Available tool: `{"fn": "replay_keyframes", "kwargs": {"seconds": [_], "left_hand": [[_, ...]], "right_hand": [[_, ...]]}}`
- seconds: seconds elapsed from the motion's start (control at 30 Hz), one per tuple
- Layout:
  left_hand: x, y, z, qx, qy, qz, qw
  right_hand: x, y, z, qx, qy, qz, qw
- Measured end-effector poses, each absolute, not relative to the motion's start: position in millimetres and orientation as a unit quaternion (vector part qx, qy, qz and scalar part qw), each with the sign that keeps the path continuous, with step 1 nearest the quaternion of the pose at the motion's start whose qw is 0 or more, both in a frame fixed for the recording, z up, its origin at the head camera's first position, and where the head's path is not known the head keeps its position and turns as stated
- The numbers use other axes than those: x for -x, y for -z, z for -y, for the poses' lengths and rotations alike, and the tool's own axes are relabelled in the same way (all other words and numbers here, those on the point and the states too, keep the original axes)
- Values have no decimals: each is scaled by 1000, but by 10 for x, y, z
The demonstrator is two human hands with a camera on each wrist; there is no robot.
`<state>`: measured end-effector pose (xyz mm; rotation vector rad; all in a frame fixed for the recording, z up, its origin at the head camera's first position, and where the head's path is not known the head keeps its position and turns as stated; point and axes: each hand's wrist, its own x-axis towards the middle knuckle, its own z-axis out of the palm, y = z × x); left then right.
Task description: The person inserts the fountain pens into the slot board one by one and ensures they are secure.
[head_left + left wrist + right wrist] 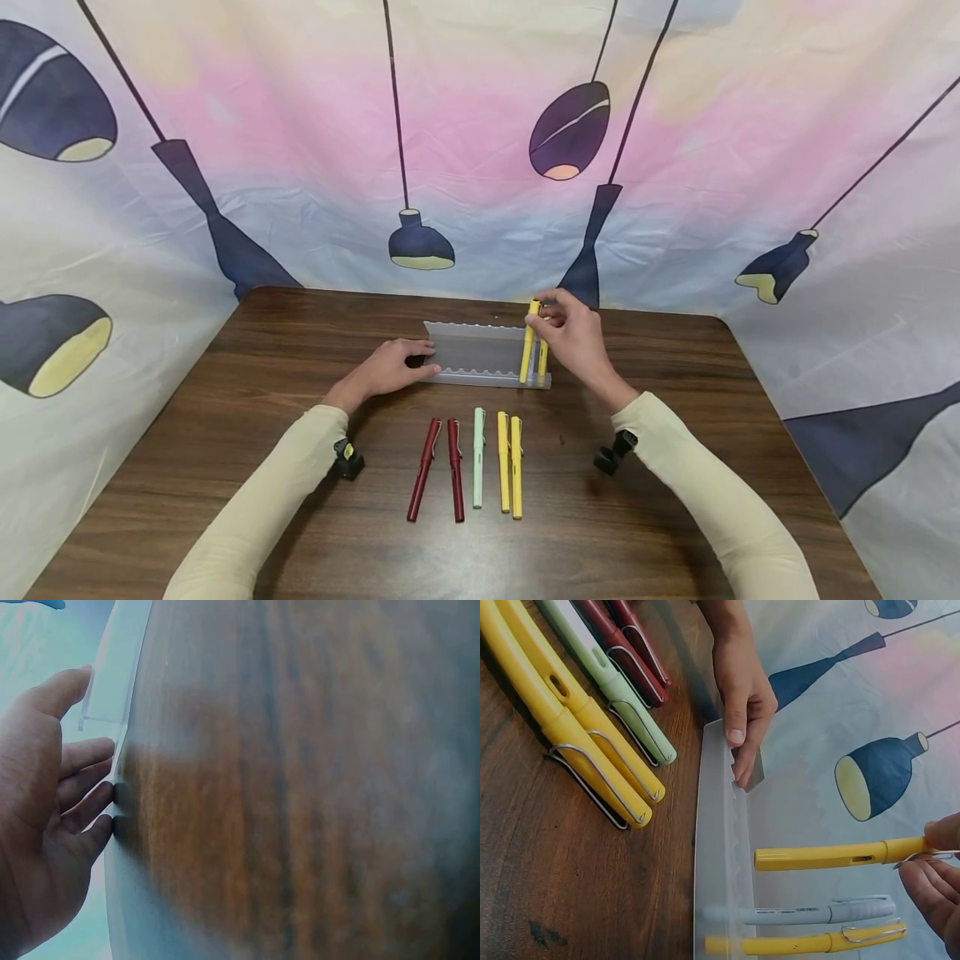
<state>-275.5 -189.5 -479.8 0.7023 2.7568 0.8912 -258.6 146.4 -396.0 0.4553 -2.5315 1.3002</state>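
Observation:
My right hand [576, 333] pinches a yellow fountain pen [817, 856] near its clip end, tilted over the right part of a clear notched pen tray [480, 379]. Two pens lie in the tray's right end: a pale grey-white one [862, 910] and a yellow one [780, 946]. At the opposite end, my left hand [386, 367] rests on the tray with thumb and fingers spread apart. In front of the tray lie two dark red pens [424, 471] [455, 471], a pale green pen [478, 458] and two yellow pens [503, 462] [516, 467].
The dark wooden table [645, 542] reaches back to a patterned cloth [480, 150] hung behind and around it. The tray stands near the table's back edge. Both forearms come in from the front, one on each side of the loose pens.

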Motion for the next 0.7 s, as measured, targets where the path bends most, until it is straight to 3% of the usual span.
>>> {"fn": "replay_keyframes", "kwargs": {"seconds": [0.37,0.7], "left_hand": [[2756,4776,1887,-237,-295,-922,78],[2771,4793,1901,-242,-292,-922,79]], "right_hand": [[2690,4093,-1408,-161,-443,869,152],[2737,4212,-1382,-154,-444,872,138]]}}
